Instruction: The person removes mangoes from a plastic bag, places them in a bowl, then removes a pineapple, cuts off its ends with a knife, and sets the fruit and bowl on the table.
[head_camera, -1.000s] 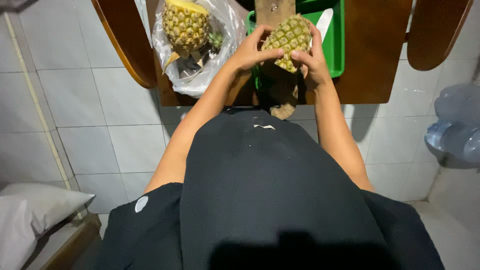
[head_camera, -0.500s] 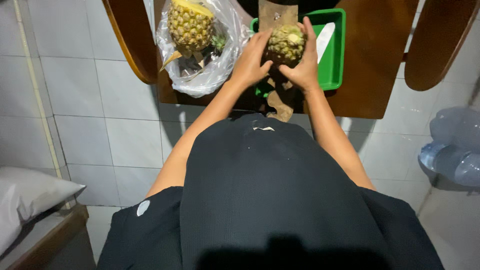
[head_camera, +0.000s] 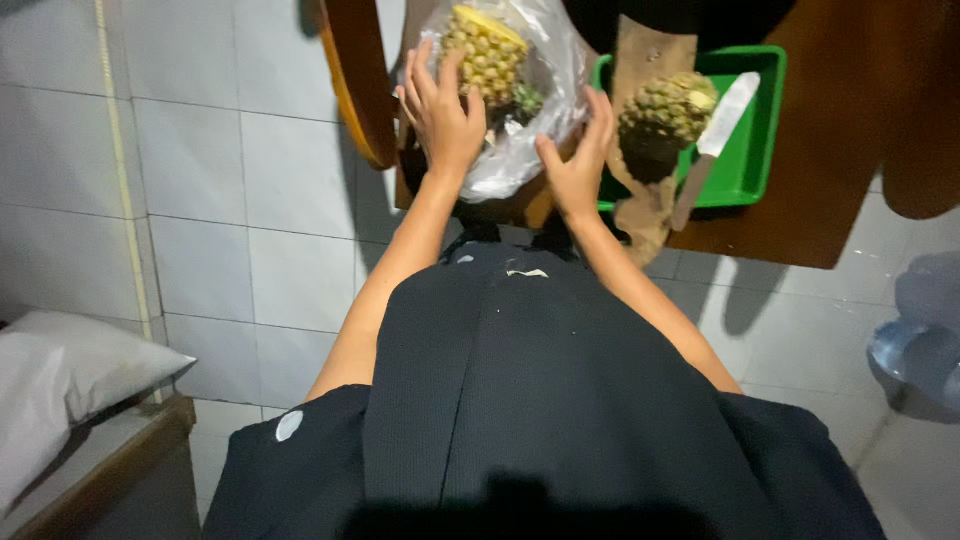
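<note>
Moved: both hands had left the tray pineapple (head_camera: 665, 115) and gone to the bag (head_camera: 520, 150).
Left hand (head_camera: 440, 115): fingers spread wide, against the bag's left side.
Right hand (head_camera: 580, 165): fingers open, touching the bag's right edge.
Bagged pineapple (head_camera: 485, 55): inside the bag, between the hands.
Tray (head_camera: 750, 160): right of the bag, on the tabletop (head_camera: 830, 200).
Knife (head_camera: 715, 145): right of the tray pineapple.
</note>
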